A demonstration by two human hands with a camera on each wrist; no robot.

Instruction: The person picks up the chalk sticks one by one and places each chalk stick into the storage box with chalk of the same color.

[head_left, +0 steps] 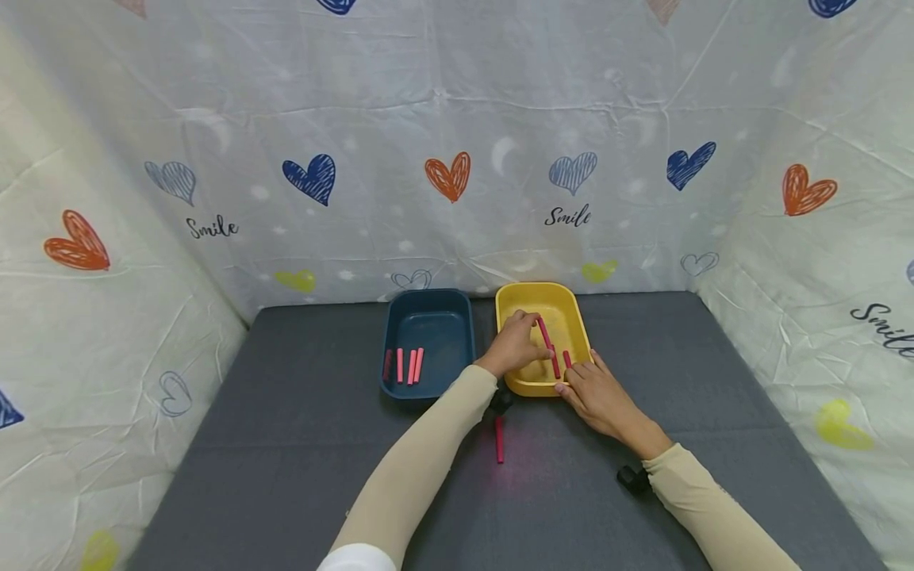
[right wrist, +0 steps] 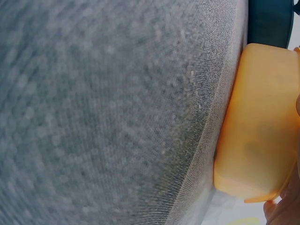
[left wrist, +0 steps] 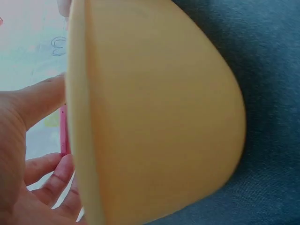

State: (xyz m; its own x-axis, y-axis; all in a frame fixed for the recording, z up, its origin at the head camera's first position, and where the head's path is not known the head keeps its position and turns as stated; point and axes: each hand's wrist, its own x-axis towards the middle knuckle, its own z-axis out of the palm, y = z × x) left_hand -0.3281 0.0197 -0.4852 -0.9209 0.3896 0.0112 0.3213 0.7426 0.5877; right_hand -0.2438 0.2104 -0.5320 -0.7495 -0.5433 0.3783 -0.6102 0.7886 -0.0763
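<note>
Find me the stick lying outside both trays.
In the head view, the pink stick lies on the gray table, just right of the left forearm, nearer the camera than the yellow tray.

Heart-printed sheets (head_left: 457,87) behind and beside a table (head_left: 307,444) show a curtained booth.

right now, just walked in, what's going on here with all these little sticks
A person is working over a yellow tray. The left hand pinches a reddish-pink stick above it, while the right hand holds the tray's near right corner. More sticks show inside that tray. Beside it, the dark blue tray holds several pink sticks, and a loose stick lies on the gray tabletop in front.
</note>
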